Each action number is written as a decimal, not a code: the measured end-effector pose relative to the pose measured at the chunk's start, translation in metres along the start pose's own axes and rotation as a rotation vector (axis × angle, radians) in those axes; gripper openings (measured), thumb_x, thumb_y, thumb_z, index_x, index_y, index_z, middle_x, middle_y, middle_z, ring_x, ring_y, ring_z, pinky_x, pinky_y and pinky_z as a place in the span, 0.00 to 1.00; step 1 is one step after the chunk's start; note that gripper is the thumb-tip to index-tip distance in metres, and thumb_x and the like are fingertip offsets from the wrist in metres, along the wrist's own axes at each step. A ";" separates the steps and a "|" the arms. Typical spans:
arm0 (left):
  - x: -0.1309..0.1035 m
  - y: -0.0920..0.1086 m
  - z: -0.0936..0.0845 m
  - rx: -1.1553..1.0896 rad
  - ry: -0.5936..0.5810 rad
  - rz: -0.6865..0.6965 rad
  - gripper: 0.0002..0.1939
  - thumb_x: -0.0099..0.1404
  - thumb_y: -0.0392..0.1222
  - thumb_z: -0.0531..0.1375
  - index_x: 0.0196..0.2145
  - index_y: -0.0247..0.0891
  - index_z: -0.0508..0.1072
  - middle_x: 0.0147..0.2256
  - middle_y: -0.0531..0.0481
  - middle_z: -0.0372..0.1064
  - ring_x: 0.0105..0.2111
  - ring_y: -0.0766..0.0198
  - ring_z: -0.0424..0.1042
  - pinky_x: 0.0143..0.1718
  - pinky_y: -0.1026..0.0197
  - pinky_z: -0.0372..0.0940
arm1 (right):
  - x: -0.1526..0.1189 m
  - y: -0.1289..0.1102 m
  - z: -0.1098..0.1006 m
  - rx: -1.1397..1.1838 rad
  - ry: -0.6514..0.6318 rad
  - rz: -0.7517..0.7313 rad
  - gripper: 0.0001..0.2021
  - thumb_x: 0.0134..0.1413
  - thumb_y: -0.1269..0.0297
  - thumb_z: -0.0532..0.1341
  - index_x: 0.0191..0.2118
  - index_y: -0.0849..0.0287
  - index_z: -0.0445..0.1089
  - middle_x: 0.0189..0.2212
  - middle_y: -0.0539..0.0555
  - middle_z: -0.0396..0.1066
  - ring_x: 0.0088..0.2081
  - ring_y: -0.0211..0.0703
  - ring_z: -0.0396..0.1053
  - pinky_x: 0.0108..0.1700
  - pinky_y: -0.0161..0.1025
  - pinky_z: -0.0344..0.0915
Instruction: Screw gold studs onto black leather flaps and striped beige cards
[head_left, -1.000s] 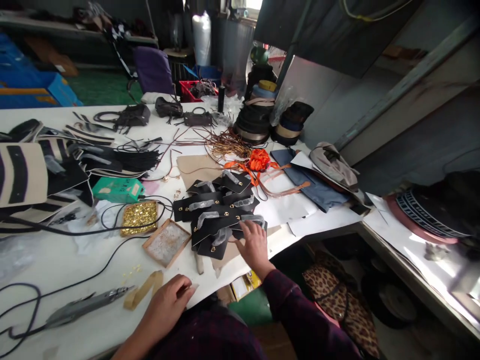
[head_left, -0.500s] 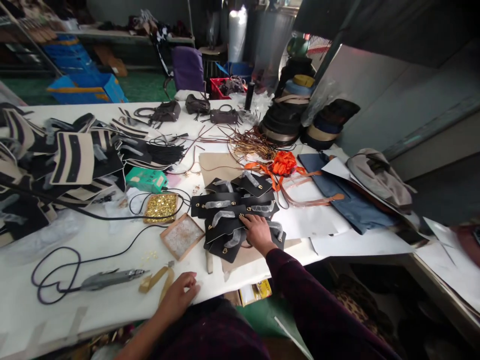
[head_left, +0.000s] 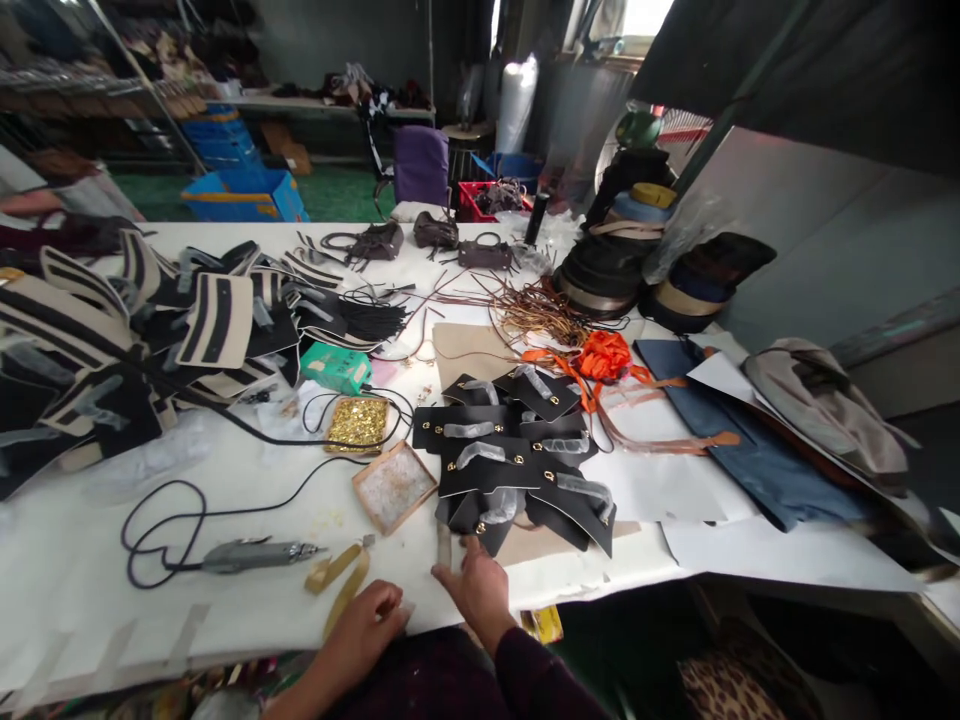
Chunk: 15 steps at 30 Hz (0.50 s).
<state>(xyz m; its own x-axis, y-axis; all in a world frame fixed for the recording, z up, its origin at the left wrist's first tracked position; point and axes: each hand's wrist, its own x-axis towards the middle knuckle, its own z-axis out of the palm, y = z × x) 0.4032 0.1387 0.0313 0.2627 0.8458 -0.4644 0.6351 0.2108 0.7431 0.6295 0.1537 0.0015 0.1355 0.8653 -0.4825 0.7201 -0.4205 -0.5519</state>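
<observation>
Leaves the grey, stick-shaped, corded power tool (head_left: 259, 555) idle, lower left. Has loose gold metal fittings (head_left: 358, 423) remaining, left of centre. Curls left hand (head_left: 364, 625), bottom, its grip impossible to tell. Spreads right hand (head_left: 480, 588) open beside flat, black, leather-like pieces (head_left: 466, 482), centre, several already gold-fitted. Has withdrawn it downward from among them since earlier.

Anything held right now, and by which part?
Right hand: nothing visibly held; its fingers are at the near edge of a black piece, contact unclear. Left hand: curled, so a hold can't be told.
</observation>
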 end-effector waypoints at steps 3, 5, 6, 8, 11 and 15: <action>-0.008 -0.007 -0.003 -0.013 -0.025 -0.020 0.19 0.66 0.59 0.57 0.29 0.41 0.70 0.31 0.48 0.71 0.34 0.56 0.69 0.38 0.58 0.61 | 0.018 -0.016 0.010 -0.012 0.053 -0.022 0.15 0.49 0.59 0.67 0.45 0.54 0.72 0.40 0.60 0.78 0.42 0.58 0.78 0.43 0.46 0.66; -0.011 -0.010 -0.007 -0.025 -0.047 -0.033 0.20 0.66 0.60 0.56 0.29 0.41 0.70 0.31 0.48 0.71 0.34 0.56 0.69 0.38 0.58 0.61 | 0.017 -0.017 0.008 0.093 0.027 0.005 0.08 0.47 0.63 0.66 0.35 0.55 0.71 0.32 0.58 0.77 0.36 0.55 0.77 0.38 0.43 0.66; -0.012 -0.011 -0.009 -0.027 -0.055 -0.037 0.20 0.66 0.60 0.55 0.29 0.41 0.69 0.31 0.48 0.71 0.34 0.56 0.69 0.38 0.58 0.61 | 0.011 -0.014 0.005 0.209 -0.042 0.046 0.05 0.47 0.62 0.65 0.31 0.55 0.69 0.27 0.56 0.75 0.31 0.52 0.76 0.33 0.41 0.65; -0.014 -0.016 -0.016 -0.021 -0.058 -0.054 0.20 0.65 0.61 0.55 0.28 0.41 0.67 0.30 0.49 0.71 0.34 0.56 0.69 0.37 0.59 0.60 | -0.008 -0.005 -0.002 0.531 -0.276 0.129 0.10 0.49 0.58 0.63 0.25 0.55 0.64 0.18 0.51 0.67 0.22 0.45 0.69 0.25 0.37 0.61; -0.014 -0.029 -0.026 -0.003 -0.031 -0.099 0.19 0.64 0.60 0.54 0.27 0.41 0.64 0.29 0.50 0.69 0.34 0.57 0.68 0.37 0.59 0.60 | -0.037 -0.001 -0.024 0.920 -0.598 0.080 0.13 0.49 0.53 0.64 0.29 0.59 0.69 0.19 0.49 0.66 0.19 0.37 0.64 0.22 0.33 0.57; -0.015 -0.055 -0.031 -0.012 -0.021 -0.126 0.17 0.63 0.57 0.56 0.27 0.41 0.63 0.29 0.51 0.68 0.34 0.59 0.68 0.37 0.61 0.60 | -0.021 -0.053 -0.068 0.981 -0.535 -0.134 0.18 0.47 0.52 0.69 0.37 0.62 0.74 0.25 0.50 0.69 0.22 0.35 0.63 0.25 0.34 0.59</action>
<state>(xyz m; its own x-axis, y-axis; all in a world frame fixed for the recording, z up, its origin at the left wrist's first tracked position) 0.3420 0.1295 0.0125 0.1964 0.8021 -0.5640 0.6552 0.3205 0.6841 0.6347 0.1762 0.0869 -0.3816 0.7906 -0.4789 -0.1714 -0.5696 -0.8039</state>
